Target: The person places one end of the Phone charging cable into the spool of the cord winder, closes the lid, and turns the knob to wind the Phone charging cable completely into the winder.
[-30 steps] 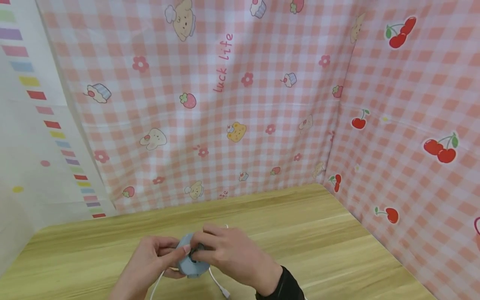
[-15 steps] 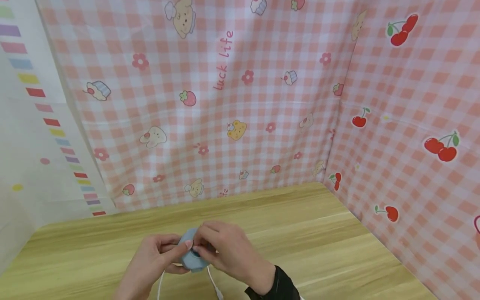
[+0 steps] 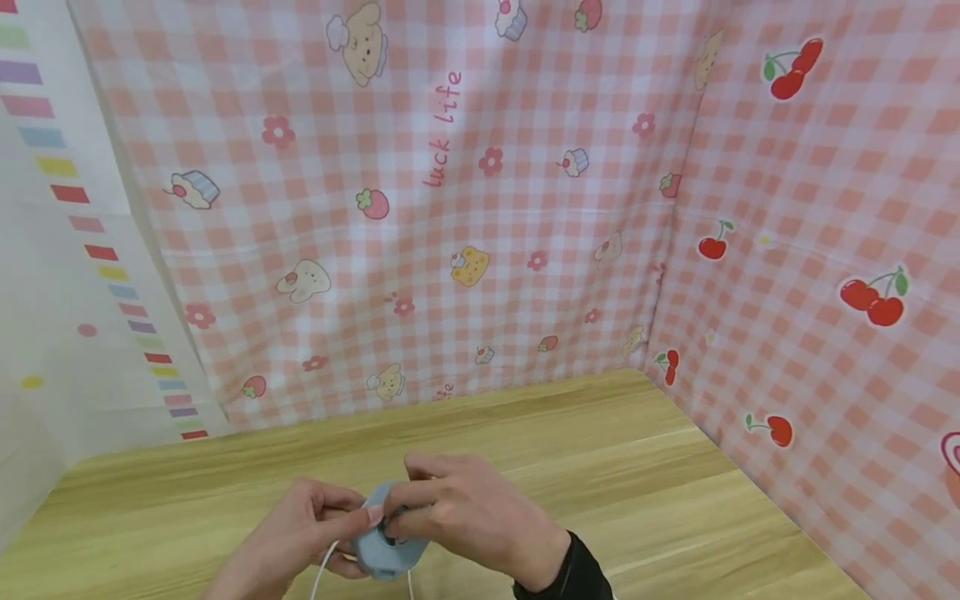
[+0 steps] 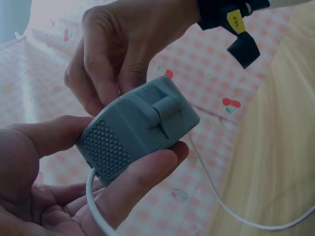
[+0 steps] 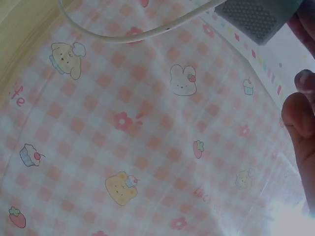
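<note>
My left hand (image 3: pixel 303 523) grips a blue-grey cable winder (image 3: pixel 386 562) by its edge, with the thumb on the near face. My right hand (image 3: pixel 476 518) bends over that face, its fingertips at the dark middle of the winder. In the left wrist view, the winder (image 4: pixel 130 132) shows a studded side and a hinge-like barrel. White cable (image 4: pixel 216 194) leaves it at both ends. The right hand's fingertips are hidden behind it there. A grey corner of the winder (image 5: pixel 258 22) shows at the top of the right wrist view.
Both hands are over a wood-grain table (image 3: pixel 600 467). Pink checked cloth (image 3: pixel 420 233) hangs behind it and along the right side. White cloth (image 3: pixel 45 275) with coloured bars covers the left. A black band (image 3: pixel 566 575) sits on the right wrist.
Both hands and the winder have come slightly lower in the head view. The right hand's fingers have shifted on the winder's middle. The cable's plug end has gone out of the head view.
</note>
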A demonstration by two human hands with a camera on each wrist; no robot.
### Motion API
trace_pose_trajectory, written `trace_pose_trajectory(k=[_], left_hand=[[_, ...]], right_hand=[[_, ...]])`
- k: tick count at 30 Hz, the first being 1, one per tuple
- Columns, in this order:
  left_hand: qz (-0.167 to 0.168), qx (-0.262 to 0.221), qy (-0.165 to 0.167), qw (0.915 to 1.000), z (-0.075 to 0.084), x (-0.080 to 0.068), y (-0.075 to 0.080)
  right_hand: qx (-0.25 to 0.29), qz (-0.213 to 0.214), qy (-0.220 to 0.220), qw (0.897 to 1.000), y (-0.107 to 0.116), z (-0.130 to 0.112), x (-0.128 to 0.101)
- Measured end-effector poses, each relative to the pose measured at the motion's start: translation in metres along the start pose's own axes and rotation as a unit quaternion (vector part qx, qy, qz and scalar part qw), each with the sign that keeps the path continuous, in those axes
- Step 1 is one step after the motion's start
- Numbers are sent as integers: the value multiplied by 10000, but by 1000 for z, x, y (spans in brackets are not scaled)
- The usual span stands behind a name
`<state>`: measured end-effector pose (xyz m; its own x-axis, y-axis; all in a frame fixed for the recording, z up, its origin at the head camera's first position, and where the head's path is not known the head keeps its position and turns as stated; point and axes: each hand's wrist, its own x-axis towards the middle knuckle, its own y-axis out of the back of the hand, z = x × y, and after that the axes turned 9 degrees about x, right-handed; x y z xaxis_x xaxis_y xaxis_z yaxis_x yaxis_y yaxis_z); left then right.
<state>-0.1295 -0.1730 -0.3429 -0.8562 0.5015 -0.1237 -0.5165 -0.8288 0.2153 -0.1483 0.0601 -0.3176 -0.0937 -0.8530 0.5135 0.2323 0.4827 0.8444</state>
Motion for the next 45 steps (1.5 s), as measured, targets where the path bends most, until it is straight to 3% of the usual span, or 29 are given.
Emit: trace_pose_trajectory(k=[3, 7, 9, 13, 19, 24, 29, 31, 33, 36, 38, 41, 45], left_hand=[[110, -138, -130, 9998, -1, 3, -5], [685, -110, -304, 9971, 1, 7, -14], [978, -16, -298, 9948, 3, 7, -17], [1054, 62, -196, 9942, 4, 6, -15], [400, 110, -170, 9990, 5, 3, -5], [-101, 127, -210, 9996, 2, 2, 1], [-487, 17, -413, 9980, -2, 4, 0], [-508, -38, -487, 9975, -3, 5, -2], [-348, -125, -502, 9981, -4, 7, -5], [217, -88, -455, 9987, -3, 9, -11], [544, -20, -398, 9977, -2, 11, -15], [683, 18, -311, 9972, -3, 11, -14], [363, -16, -236, 9991, -6, 9, -6]], right_hand=[[176, 219, -554, 9981, -3, -2, 0], [759, 758, -1672, 9801, -13, -4, 2], [984, 965, -1851, 9730, -15, -4, 2], [797, 816, -1247, 9856, -11, -1, -2], [235, 499, -177, 9983, -3, 2, -7], [436, 184, 224, 9986, 0, 1, -7], [670, 237, 164, 9973, 3, 0, -8], [698, 358, -79, 9969, 2, -1, -7], [811, 464, -615, 9937, -1, -2, -6], [997, 795, -1475, 9808, -10, -5, -3], [1156, 1012, -1713, 9732, -15, -5, -2], [1333, 860, -1484, 9761, -14, -3, -2], [1153, 178, -872, 9893, -3, 0, -5]])
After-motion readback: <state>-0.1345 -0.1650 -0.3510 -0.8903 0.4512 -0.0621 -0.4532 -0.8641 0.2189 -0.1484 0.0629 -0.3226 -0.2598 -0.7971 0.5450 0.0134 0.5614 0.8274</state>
